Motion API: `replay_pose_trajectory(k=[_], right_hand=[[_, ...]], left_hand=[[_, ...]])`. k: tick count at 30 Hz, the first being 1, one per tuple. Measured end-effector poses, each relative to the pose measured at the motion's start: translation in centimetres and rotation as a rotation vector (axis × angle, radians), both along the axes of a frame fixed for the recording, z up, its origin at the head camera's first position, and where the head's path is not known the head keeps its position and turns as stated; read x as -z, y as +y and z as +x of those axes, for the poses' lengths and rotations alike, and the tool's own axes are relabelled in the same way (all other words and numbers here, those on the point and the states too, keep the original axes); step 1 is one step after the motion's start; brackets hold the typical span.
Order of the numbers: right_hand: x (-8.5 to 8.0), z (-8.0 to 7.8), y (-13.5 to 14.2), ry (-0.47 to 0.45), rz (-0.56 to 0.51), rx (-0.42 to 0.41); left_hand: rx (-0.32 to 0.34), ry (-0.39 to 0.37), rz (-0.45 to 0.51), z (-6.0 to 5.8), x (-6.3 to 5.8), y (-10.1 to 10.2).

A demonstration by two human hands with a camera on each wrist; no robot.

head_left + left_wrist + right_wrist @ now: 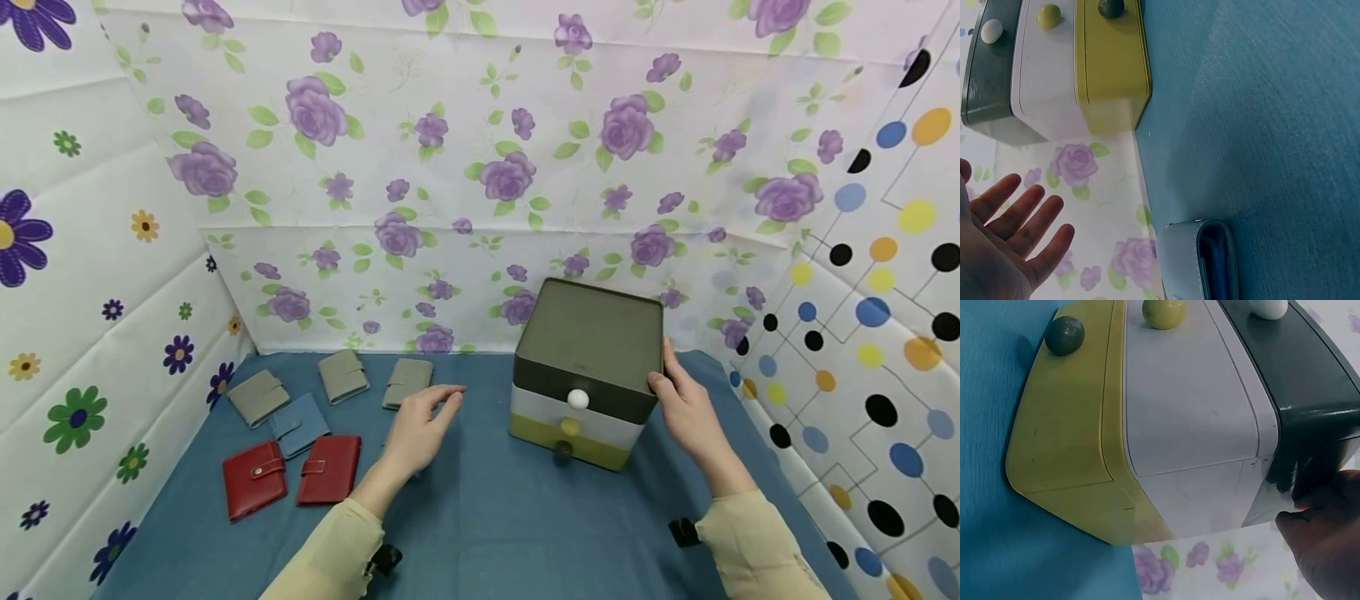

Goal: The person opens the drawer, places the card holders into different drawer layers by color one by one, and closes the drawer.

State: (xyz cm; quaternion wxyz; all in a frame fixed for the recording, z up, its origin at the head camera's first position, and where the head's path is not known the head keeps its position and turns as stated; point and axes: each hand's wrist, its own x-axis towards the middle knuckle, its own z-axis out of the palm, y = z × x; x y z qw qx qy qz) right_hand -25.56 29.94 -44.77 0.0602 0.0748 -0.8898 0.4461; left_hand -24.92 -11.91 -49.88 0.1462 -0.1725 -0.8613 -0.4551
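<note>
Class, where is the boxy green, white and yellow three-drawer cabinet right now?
In the head view, the cabinet stands right of centre on the blue cloth, the person's right hand touching its right side.

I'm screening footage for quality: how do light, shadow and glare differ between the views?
Head: bright, fairly even, soft shadow on the blue cloth beside the drawer box; left wrist: dimmer, the left hand shaded; right wrist: also dim, the right hand dark, thin glare on the dark green drawer.
</note>
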Motion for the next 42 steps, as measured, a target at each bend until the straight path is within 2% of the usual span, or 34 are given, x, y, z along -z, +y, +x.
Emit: replay_pose_trajectory(k=[6, 10, 22, 29, 35, 42], right_hand=[[0.1, -1.2, -1.2, 0.002, -0.004, -0.05], [0.3, -2.0, -2.0, 0.019, -0.016, -0.072], [0.7, -4.3, -3.9, 0.029, -0.085, -0.17], [0.7, -5.6, -4.9, 0.046, -0.107, -0.197], [0.7, -6.6, -5.7, 0.037, -0.1, -0.223], [0.2, -6.9, -5.7, 0.03, -0.055, -0.234]], left_hand=[[0.006, -0.017, 0.011, 0.1, -0.2, 0.4], [0.01, -0.002, 0.018, 0.0, -0.5, 0.7], [-0.002, 0.052, 0.057, -1.1, -2.5, 2.2], [-0.021, 0.053, 0.087, -1.7, -3.3, 3.0], [-0.027, 0.07, 0.106, -2.1, -3.7, 3.2], [-0.025, 0.066, 0.132, -2.9, -3.9, 3.4]])
